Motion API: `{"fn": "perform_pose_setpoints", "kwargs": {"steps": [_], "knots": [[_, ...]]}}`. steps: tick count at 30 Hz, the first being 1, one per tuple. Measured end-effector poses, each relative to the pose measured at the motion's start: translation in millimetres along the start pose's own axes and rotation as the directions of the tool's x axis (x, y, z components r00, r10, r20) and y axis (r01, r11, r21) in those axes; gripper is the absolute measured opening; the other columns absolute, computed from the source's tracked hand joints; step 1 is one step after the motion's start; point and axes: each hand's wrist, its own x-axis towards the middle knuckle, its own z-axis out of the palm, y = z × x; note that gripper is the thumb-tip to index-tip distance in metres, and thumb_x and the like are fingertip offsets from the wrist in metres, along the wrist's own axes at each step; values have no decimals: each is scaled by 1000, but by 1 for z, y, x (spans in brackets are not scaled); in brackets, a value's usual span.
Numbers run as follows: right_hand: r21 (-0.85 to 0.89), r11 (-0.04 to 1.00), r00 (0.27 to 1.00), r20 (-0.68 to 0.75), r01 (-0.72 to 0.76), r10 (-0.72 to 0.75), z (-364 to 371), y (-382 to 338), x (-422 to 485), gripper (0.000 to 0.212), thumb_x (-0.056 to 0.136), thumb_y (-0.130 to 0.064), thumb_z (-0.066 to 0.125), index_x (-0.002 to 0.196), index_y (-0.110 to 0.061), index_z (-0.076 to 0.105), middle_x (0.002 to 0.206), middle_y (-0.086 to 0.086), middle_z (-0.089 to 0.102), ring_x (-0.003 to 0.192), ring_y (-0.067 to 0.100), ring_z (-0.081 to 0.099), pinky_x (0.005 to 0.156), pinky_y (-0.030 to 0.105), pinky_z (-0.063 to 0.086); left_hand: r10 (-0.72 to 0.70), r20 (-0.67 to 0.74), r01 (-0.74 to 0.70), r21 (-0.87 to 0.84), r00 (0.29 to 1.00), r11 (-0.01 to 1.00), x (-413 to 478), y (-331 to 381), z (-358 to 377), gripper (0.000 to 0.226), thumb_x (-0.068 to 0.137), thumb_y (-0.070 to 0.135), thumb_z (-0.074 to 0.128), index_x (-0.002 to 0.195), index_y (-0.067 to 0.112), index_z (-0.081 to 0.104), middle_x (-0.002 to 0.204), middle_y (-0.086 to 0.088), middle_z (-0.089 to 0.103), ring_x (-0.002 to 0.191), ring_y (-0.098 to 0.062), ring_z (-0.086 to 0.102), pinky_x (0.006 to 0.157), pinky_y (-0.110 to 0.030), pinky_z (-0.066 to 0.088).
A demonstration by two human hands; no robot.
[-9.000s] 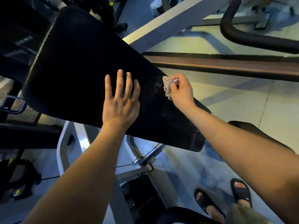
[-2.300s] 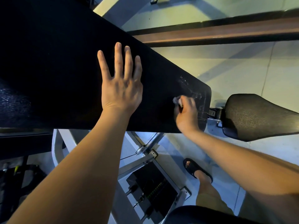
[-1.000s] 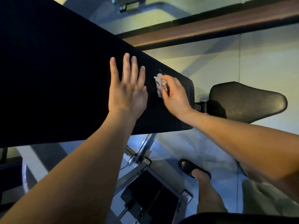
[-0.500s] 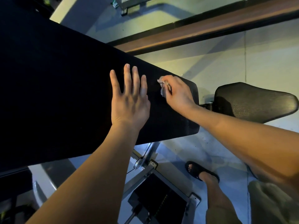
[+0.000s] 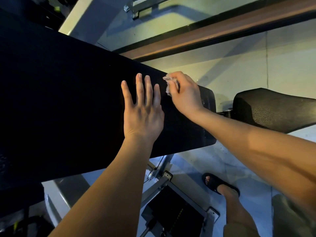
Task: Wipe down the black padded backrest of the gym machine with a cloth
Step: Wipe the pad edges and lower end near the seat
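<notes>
The left hand (image 5: 142, 115) lies flat, fingers straight, on the black padded backrest (image 5: 68, 100), probably steadying it, while the right hand (image 5: 185, 94) grips a small crumpled pale cloth (image 5: 168, 86) against its far edge to rub it.

Left hand (image 5: 142, 115) flat on black padded backrest (image 5: 68, 103), fingers spread. Right hand (image 5: 185, 94) grips crumpled cloth (image 5: 168, 84) against pad's upper edge. Black seat pad (image 5: 277, 108) beyond backrest's end.

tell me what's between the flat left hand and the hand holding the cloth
Head view: only a narrow strip of bare backrest separates the left hand from the right hand gripping the cloth.
</notes>
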Motion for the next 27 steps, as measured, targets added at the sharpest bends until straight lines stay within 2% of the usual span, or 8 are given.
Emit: {"fn": "perform_pose_setpoints", "kwargs": {"steps": [4,8,14,18,20,23,24,27], "knots": [[15,998,998,-7,-61,61,4,14,-1,20,105,-26,46,118,-23,60,109,-1,65,95,10,59,79,26,47,2,11,-2,-4,1000,1000,0,0,-1,69,102,46,20,161,13,3,168,-21,-6,153,-43,-14,116,-70,-5],[-61,918,919,-62,-393,389,-1,36,8,19,104,-27,45,112,-17,58,98,4,68,89,25,65,74,40,55,0,13,0,-9,1000,1000,1,-1,-1,69,103,46,19,161,13,3,167,-21,-6,153,-42,-14,117,-70,-5],[2,990,987,76,-140,139,-11,27,-11,21,105,-28,49,120,-21,63,98,-13,64,88,2,59,71,7,40,-7,20,7,8,1000,1000,2,1,0,69,103,47,16,161,13,0,168,-20,-8,153,-43,-15,116,-71,-7],[-25,909,909,-34,-417,416,-9,52,0,19,103,-25,48,111,-16,62,95,2,70,86,23,65,67,29,46,-9,24,9,15,1000,1000,3,3,0,68,103,46,13,161,14,-2,167,-21,-9,153,-43,-15,115,-72,-8],[-12,943,942,-49,-334,333,-3,45,-7,17,103,-27,50,111,-17,62,94,1,70,85,21,65,68,29,49,-11,28,11,19,1000,1000,3,3,1,68,103,46,12,161,14,-2,168,-20,-9,153,-43,-16,115,-72,-9],[21,999,997,73,-42,40,-7,33,-18,19,105,-24,50,117,-17,63,97,-9,67,87,4,60,72,13,44,-19,25,18,16,1000,1000,6,4,2,68,103,47,12,161,15,-2,168,-20,-10,153,-43,-17,114,-73,-9],[10,999,996,77,-39,38,-12,38,-15,20,105,-23,50,117,-17,64,97,-9,69,88,3,60,74,10,42,-19,25,19,14,1000,1000,6,5,1,68,103,47,12,161,15,-2,168,-19,-10,152,-43,-17,115,-73,-9],[98,916,909,-120,-390,400,-23,67,5,19,104,-24,47,110,-14,63,94,-4,71,75,6,59,62,14,40,-22,29,22,14,999,1000,5,5,0,67,104,47,11,161,15,-3,168,-19,-10,152,-44,-18,115,-73,-10]]}}
